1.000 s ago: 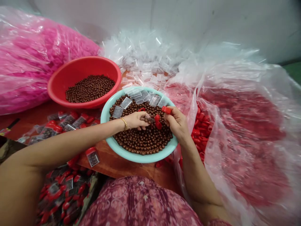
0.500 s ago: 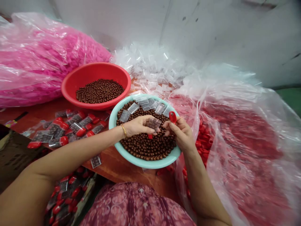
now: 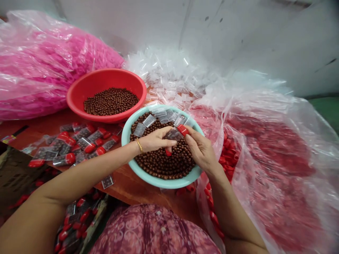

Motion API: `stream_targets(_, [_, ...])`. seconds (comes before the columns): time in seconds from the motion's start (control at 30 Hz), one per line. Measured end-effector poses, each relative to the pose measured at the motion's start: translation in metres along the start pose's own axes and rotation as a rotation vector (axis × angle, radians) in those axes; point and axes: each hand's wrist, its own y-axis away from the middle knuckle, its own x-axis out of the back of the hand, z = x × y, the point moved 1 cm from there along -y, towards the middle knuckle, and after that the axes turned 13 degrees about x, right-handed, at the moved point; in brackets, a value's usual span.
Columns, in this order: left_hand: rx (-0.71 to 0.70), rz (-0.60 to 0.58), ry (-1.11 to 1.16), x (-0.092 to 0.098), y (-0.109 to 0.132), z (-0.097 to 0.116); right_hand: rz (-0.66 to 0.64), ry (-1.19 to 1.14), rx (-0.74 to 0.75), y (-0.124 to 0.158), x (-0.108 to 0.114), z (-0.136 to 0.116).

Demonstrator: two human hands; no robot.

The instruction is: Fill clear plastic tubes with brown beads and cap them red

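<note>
Over a pale green basin [image 3: 165,183] of brown balls [image 3: 169,165], my left hand [image 3: 156,140] grips a small clear plastic box [image 3: 172,134] with dark balls inside. A second red piece [image 3: 168,152] shows just under the left fingers; how it is held is hidden. My right hand [image 3: 198,146] pinches a red cap [image 3: 182,129], which meets the right end of the box. Several clear, flat boxes [image 3: 149,121] rest on the balls at the basin's far side.
A red basin [image 3: 76,95] with smaller brown balls stands behind, at left. Red-capped filled boxes [image 3: 87,144] lie on the table, more in a carton [image 3: 76,222] below. Pink parts fill a bag [image 3: 60,63]; clear boxes [image 3: 174,77] are heaped behind. A bag of red caps [image 3: 272,165] lies right.
My right hand has brought the red cap down and left, from above the basin's right side onto the end of the clear box. My left hand stays nearly in place.
</note>
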Motion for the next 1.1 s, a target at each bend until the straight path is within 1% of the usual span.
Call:
stream_targets(0.1, [-0.048,0.084,-0.122,-0.001,-0.001,-0.003,-0.055,0.054,0.08,-0.003,-0.002,-0.006])
stream_targets(0.2, [-0.137,0.198,-0.208,-0.001,-0.001,-0.003,-0.038,0.139,0.099,-0.001,-0.003,-0.008])
stream_targets(0.3, [-0.174,0.22,-0.254,-0.001,0.0,-0.003,-0.008,0.176,0.107,0.003,-0.005,-0.007])
stream_targets(0.43, [-0.169,0.245,-0.342,-0.001,0.002,-0.003,-0.058,0.234,0.133,0.006,-0.007,-0.005])
stream_targets(0.6, [-0.096,0.316,-0.514,-0.002,0.007,-0.002,-0.194,0.468,0.214,0.01,-0.007,-0.005])
stream_targets(0.67, [-0.09,0.34,-0.559,-0.003,0.008,-0.001,-0.232,0.516,0.257,0.011,-0.007,-0.004])
stream_targets(0.73, [-0.105,0.353,-0.576,-0.003,0.008,0.0,-0.242,0.486,0.298,0.012,-0.006,-0.004])
stream_targets(0.83, [-0.119,0.36,-0.575,-0.005,0.01,0.002,-0.241,0.354,0.325,0.011,-0.001,-0.005])
stream_targets(0.9, [-0.114,0.334,-0.567,-0.007,0.01,0.004,-0.195,0.285,0.3,0.008,0.003,-0.005])
stream_targets(0.93, [-0.111,0.304,-0.575,-0.009,0.01,0.005,-0.135,0.265,0.265,0.005,0.003,-0.005])
stream_targets(0.97, [-0.11,0.268,-0.594,-0.01,0.01,0.006,-0.048,0.242,0.213,0.002,0.003,-0.004])
stream_targets(1.03, [-0.101,0.213,-0.661,-0.012,0.01,0.007,0.151,0.136,0.058,-0.007,-0.004,-0.001])
stream_targets(1.07, [-0.091,0.2,-0.7,-0.012,0.01,0.008,0.225,0.046,-0.034,-0.011,-0.01,0.001])
stream_targets(1.1, [-0.081,0.201,-0.734,-0.012,0.01,0.008,0.257,-0.07,-0.127,-0.016,-0.017,0.003])
